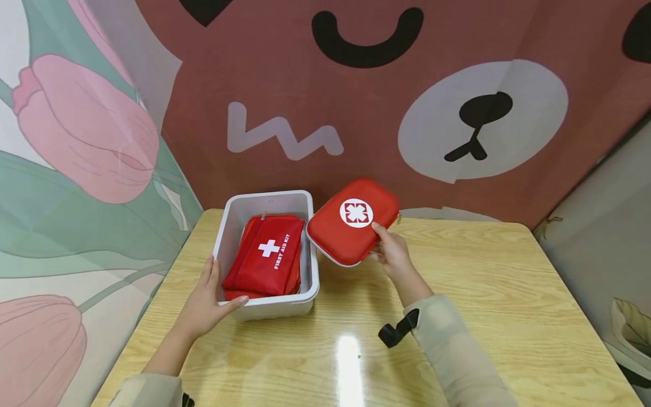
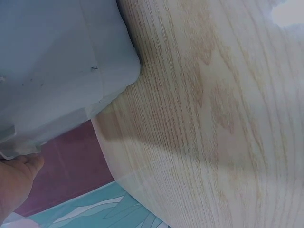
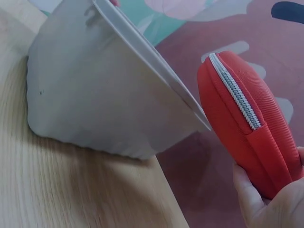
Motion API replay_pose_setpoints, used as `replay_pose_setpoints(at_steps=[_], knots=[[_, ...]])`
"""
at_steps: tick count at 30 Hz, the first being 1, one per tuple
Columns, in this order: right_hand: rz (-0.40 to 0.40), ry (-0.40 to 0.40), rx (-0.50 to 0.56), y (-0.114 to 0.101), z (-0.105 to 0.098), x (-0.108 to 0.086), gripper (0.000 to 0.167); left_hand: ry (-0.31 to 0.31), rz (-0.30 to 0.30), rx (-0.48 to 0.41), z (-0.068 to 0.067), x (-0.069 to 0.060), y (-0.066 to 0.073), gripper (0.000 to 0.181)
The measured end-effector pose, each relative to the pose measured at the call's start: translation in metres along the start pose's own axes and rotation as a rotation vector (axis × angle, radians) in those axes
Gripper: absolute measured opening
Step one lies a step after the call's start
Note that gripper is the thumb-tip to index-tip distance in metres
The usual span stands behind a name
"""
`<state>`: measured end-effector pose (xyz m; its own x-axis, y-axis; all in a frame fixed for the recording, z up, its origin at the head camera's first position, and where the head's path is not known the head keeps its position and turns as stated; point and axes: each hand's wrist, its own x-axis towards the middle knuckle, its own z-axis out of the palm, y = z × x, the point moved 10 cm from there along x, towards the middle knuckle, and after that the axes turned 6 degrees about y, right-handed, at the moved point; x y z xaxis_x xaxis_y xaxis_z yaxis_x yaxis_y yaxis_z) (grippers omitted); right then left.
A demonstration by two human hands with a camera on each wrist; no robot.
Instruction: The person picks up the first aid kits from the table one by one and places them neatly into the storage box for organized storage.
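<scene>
My right hand [image 1: 394, 253] grips a red zippered hard case [image 1: 333, 226] by its near right corner, thumb on top beside a white round emblem. The case hangs above the table, just right of a light grey plastic bin [image 1: 312, 277]. In the right wrist view its silver zipper [image 3: 235, 92] shows along the edge. Inside the bin lies a red first aid pouch [image 1: 254, 268] with a white cross, on top of another red item mostly hidden beneath it. My left hand [image 1: 203, 308] holds the bin's near left rim, fingers along the outer side and thumb over the front edge.
The bin stands on a wooden table [image 1: 483, 294] toward its back left. Behind rises a wall covering [image 1: 356, 113] with a bear face, and a floral one [image 1: 91, 130] is at the left. A black strap [image 1: 399, 329] sits on the right wrist.
</scene>
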<state>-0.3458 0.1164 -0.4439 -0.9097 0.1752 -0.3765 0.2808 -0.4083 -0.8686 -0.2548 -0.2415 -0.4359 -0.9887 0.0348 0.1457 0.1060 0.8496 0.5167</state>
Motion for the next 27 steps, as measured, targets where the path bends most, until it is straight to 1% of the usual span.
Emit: replay_pose_setpoints(at_steps=[7, 11, 19, 27], knots=[[-0.001, -0.015, -0.035, 0.005, 0.021, -0.004, 0.022, 0.003, 0.015, 0.0, -0.001, -0.001, 0.001, 0.102], [-0.024, -0.042, -0.055, 0.006, 0.035, -0.008, 0.022, -0.001, 0.017, -0.001, -0.001, -0.001, 0.002, 0.102], [-0.047, -0.038, -0.11, 0.015, 0.056, -0.013, 0.026, 0.003, 0.027, -0.003, -0.003, -0.001, 0.001, 0.101], [-0.065, -0.078, -0.162, 0.024, 0.08, -0.019, 0.025, 0.024, 0.053, -0.004, -0.004, -0.003, 0.001, 0.099]])
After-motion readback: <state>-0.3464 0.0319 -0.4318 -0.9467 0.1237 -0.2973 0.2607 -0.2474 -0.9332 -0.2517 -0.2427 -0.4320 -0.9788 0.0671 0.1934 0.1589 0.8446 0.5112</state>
